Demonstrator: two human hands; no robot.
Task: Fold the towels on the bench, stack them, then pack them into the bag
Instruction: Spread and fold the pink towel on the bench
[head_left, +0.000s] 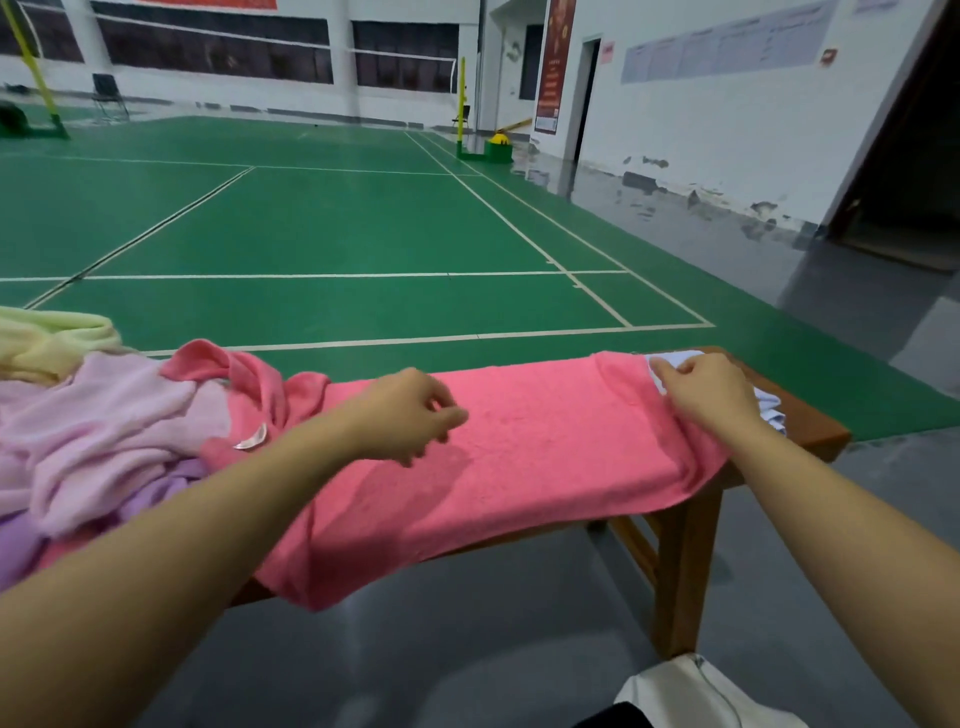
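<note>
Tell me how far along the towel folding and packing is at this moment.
Early. Possibly done: a pale folded cloth at the bench's right end, partly covered. In hand: the coral towel lies spread flat, right hand on its far end, left hand loosely curled above it. Left: pink, yellow and lilac towels heaped unfolded; the white bag on the floor awaits.
</note>
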